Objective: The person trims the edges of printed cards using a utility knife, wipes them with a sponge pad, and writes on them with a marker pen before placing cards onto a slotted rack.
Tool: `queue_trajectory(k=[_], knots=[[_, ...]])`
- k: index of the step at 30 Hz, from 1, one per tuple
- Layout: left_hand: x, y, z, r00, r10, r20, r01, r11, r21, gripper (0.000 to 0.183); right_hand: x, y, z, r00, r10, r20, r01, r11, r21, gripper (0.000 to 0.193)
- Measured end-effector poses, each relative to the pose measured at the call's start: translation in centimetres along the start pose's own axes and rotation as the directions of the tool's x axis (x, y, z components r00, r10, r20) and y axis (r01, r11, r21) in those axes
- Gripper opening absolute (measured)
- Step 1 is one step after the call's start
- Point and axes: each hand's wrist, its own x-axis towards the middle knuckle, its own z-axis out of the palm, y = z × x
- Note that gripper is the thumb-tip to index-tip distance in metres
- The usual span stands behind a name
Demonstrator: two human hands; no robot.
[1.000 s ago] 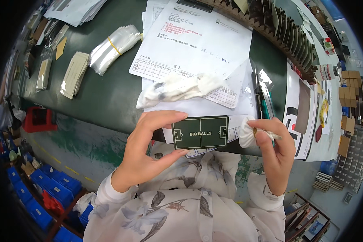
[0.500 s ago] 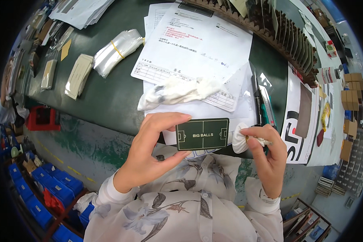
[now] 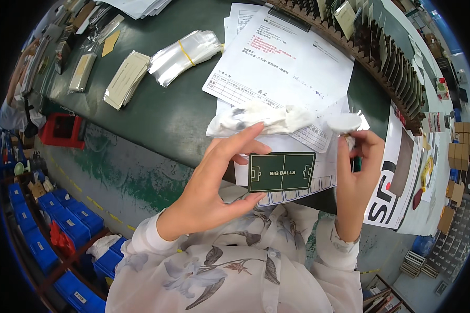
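Observation:
My left hand (image 3: pixel 201 195) grips a dark green card (image 3: pixel 282 183) by its left end, thumb below and fingers above. The card's face, printed with pale pitch lines and lettering, is turned up toward me. To the right, my right hand (image 3: pixel 361 175) pinches the gathered neck of a round white cloth pad (image 3: pixel 343 122). Its smooth domed side points away from me, and the pad stands apart from the card. Just beyond the card, a crumpled white cloth (image 3: pixel 277 119) with grey stains lies on printed sheets (image 3: pixel 282 68).
On the dark green table (image 3: pixel 141 128) lie a banded bundle of clear sleeves (image 3: pixel 185 55) and a stack of cream cards (image 3: pixel 126 78). A brown slotted rack (image 3: pixel 373 68) holding upright plates stands at the far right. Blue bins (image 3: pixel 39 242) sit at the lower left.
My right hand has lifted the pad away from beside the card's right edge, up and farther from me, and turned it. The card stays in my left hand; the whole view has shifted.

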Motion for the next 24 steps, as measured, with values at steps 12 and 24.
queue_trajectory(k=[12,24], knots=[[0.2,-0.1,0.0,1.000,-0.005,-0.022,0.005,1.000,-0.010,0.091,-0.9,0.0,-2.0,0.960,-0.263,0.090,0.277,0.938,-0.208,0.011],[0.8,0.4,1.0,1.000,0.000,-0.016,0.000,1.000,0.022,0.093,-3.9,-0.4,-3.0,0.979,0.039,0.200,-0.101,0.945,0.310,0.018]])
